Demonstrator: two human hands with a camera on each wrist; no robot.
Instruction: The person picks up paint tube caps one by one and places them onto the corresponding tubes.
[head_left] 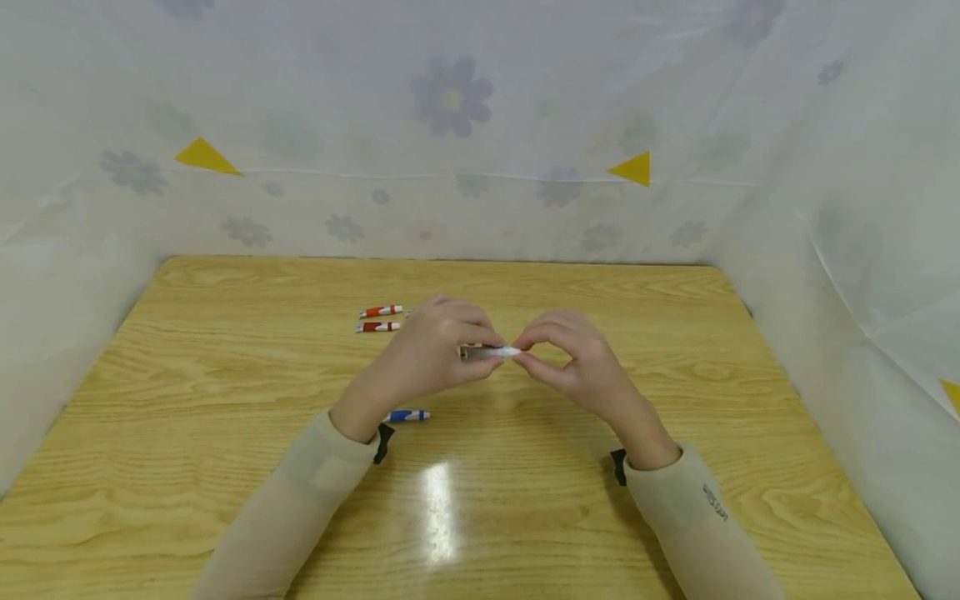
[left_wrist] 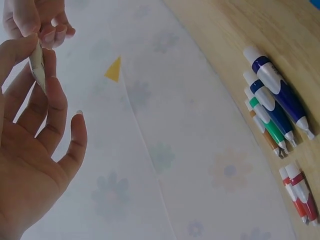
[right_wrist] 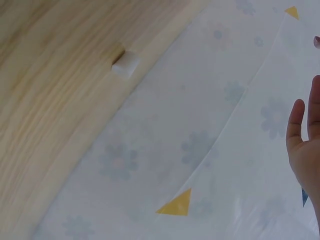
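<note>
1. Head view: both hands meet above the table's (head_left: 225, 375) middle, the left hand (head_left: 431, 354) pinching a small white marker (head_left: 491, 352) level.
2. Right hand (head_left: 577, 358) pinches its tip end, probably to pull or twist.
3. Red markers (head_left: 378, 319) lie toward the far edge.

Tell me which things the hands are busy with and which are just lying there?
Busy with:
- the pen, held above the table between both hands
- the left hand, holding one end
- the right hand, pinching the other end

Just lying about:
- two red pens on the table
- a blue pen near the left wrist
- a row of blue, green and brown pens
</note>
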